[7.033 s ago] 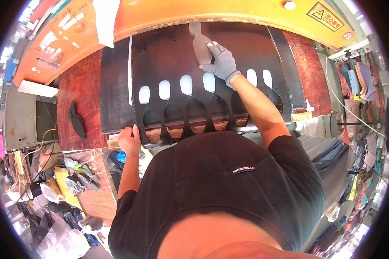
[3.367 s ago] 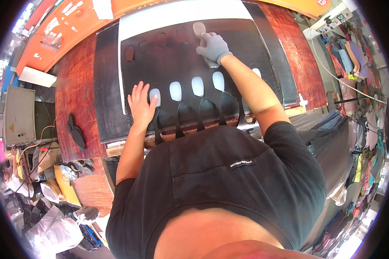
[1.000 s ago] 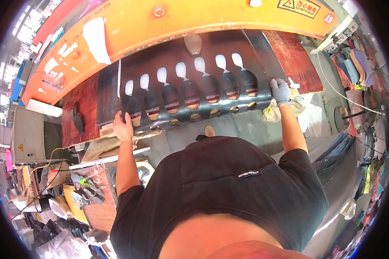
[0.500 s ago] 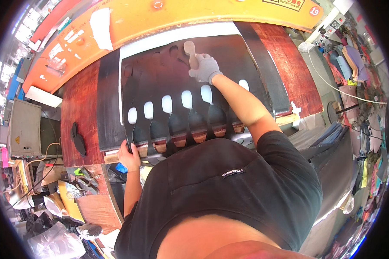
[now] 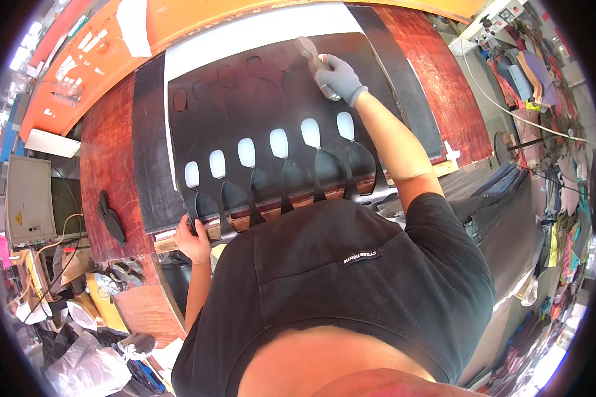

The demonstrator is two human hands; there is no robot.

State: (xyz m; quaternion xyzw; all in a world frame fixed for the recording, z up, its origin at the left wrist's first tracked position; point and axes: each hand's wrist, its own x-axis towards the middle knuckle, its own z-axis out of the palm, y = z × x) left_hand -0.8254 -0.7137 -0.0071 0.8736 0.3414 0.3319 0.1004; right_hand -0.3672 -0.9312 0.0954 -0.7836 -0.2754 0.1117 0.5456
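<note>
A black sheet (image 5: 208,142) lies over a white board (image 5: 258,25) on the bench. Sole-shaped cutouts run along its near side, their heel ends showing white. In my gloved right hand (image 5: 342,77) is a sole-shaped cutting die (image 5: 306,47), brownish and narrow-waisted, held over the sheet's far right part; whether it touches the sheet, I cannot tell. Faint sole outlines (image 5: 253,64) mark the sheet to its left. My bare left hand (image 5: 193,242) has thumb and fingers closed at the sheet's near left corner.
Beyond the sheet stretches the orange beam of a press (image 5: 198,30). Dark sole pieces (image 5: 111,217) lie on the red wooden bench (image 5: 102,165) at left, near a grey metal box (image 5: 30,198). Stacked material (image 5: 536,79) and a white cable (image 5: 503,106) are at right.
My right hand has carried the die to the right across the sheet, uncovering the rightmost white heel cutout. My left hand stays at the near left corner. The whole view has shifted slightly.
</note>
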